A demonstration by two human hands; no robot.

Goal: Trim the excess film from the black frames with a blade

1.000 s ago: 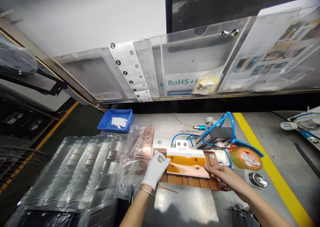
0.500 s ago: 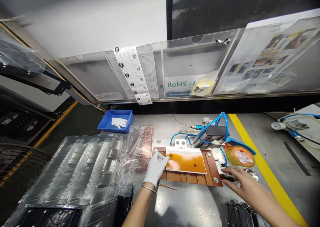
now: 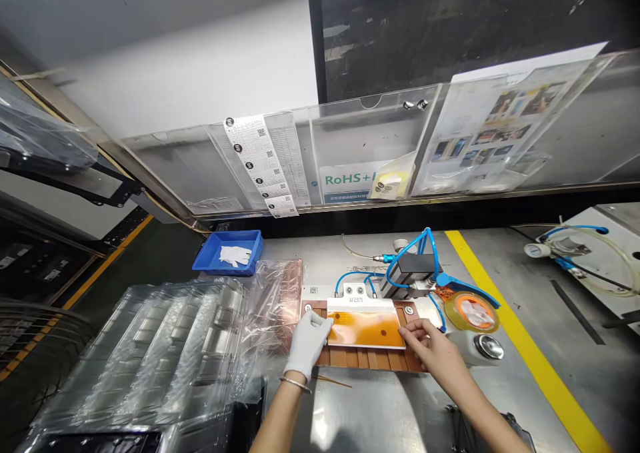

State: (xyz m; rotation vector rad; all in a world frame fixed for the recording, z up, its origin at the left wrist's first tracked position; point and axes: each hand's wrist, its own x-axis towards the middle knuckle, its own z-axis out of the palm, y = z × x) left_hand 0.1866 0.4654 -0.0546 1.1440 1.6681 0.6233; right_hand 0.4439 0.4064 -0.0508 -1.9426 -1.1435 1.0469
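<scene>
The film (image 3: 363, 332) covers the middle of the plate (image 3: 367, 360), between the desk's (image 3: 360, 410) left edge and the yellow stripe (image 3: 520, 333); attachment cannot be confirmed. Left hand (image 3: 306, 345): gloved fingers grasp the film's left edge. Right hand (image 3: 443, 358): bare fingers grasp its right edge. The bin (image 3: 201, 258) occupies the desk's far left corner. Hoses (image 3: 357, 274) border the plate's far side; tape (image 3: 449, 318) sits right.

The left hand (image 3: 307, 343) wears a thin white glove with a short cuff, and a slim silvery bangle (image 3: 296, 384) circles that wrist.
</scene>
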